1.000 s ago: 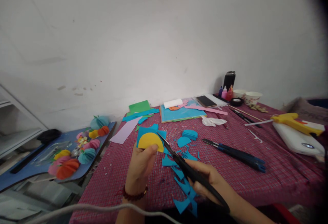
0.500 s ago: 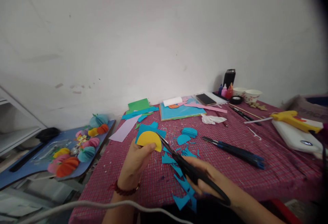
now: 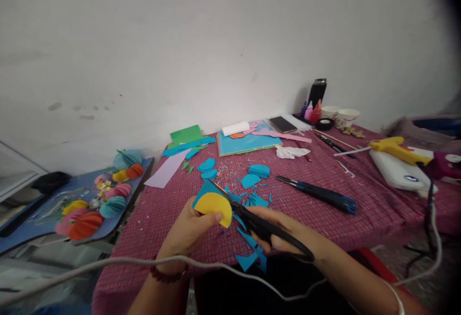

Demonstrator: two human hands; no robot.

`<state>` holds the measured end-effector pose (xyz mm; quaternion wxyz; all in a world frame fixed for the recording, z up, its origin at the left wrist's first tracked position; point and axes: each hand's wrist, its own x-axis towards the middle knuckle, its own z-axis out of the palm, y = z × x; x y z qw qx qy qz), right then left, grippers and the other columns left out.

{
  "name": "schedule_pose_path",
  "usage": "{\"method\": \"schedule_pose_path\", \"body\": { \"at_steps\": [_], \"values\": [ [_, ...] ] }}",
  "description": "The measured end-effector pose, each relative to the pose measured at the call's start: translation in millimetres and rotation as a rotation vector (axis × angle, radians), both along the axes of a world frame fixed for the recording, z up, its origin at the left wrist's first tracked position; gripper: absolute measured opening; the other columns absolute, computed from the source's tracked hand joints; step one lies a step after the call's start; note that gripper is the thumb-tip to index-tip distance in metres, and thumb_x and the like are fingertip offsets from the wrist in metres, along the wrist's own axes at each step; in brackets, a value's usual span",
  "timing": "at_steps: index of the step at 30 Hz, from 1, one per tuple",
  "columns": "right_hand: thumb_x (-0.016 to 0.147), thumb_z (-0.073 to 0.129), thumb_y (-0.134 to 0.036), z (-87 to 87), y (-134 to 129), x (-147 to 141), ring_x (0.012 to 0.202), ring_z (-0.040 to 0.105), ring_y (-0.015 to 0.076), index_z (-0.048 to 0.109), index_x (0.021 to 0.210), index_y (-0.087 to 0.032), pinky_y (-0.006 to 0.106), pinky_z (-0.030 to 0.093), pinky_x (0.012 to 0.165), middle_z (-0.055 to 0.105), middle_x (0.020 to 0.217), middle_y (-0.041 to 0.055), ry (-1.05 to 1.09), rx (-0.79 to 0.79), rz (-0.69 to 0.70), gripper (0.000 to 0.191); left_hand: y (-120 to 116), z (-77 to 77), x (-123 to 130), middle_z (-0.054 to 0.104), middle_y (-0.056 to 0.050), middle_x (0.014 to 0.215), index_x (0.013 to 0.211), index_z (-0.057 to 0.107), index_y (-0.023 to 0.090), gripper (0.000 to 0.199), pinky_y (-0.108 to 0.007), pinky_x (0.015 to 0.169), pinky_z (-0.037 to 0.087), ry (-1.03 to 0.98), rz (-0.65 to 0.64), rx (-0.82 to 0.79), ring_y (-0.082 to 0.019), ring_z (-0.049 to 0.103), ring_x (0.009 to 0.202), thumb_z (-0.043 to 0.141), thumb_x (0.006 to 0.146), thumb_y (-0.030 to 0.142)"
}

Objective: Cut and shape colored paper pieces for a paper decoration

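And the left hand (image 3: 187, 228) is pinching the yellow half-circle (image 3: 212, 204) against the blue paper (image 3: 206, 188) above the table (image 3: 144, 224); the right hand (image 3: 293, 228) is gripping the scissors (image 3: 264, 226), their blades now reaching farther over the yellow's top, less blue showing beyond them.

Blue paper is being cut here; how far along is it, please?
Rounded blue pieces on the cloth look finished. The left hand holds a yellow half-disc over blue paper, the right hand scissors. The blue margin beyond the yellow looks left to trim; the total is unclear.
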<state>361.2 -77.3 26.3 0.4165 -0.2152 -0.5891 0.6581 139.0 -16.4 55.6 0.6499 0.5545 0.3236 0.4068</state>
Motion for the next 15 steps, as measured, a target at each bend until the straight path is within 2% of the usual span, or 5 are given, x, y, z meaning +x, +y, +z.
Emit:
{"method": "schedule_pose_path", "body": {
  "at_steps": [7, 15],
  "values": [
    [0.076, 0.068, -0.048, -7.8, -2, -6, 0.06, 0.037, 0.0073, 0.05, 0.129, -0.022, 0.019, 0.027, 0.05, 0.045, 0.075, -0.0016, 0.087, -0.004, -0.044, 0.062, -6, -1.0, -1, 0.068, 0.0, 0.072, 0.079, 0.069, 0.016, 0.015, -0.022, 0.066, 0.047, 0.055, 0.087, -0.018, -0.011, 0.058, 0.066, 0.075, 0.067, 0.021],
    [0.07, 0.074, -0.042, -18.8, -1, -15, 0.062, 0.037, 0.0088, 0.055, 0.124, -0.022, 0.02, 0.03, 0.05, 0.045, 0.075, -0.0007, 0.095, -0.053, -0.163, 0.061, -8, 1.8, 5, 0.066, 0.0, 0.07, 0.077, 0.068, 0.015, 0.016, -0.023, 0.066, 0.047, -0.057, 0.047, -0.054, -0.011, 0.057, 0.065, 0.075, 0.064, 0.02]
  ]
}}
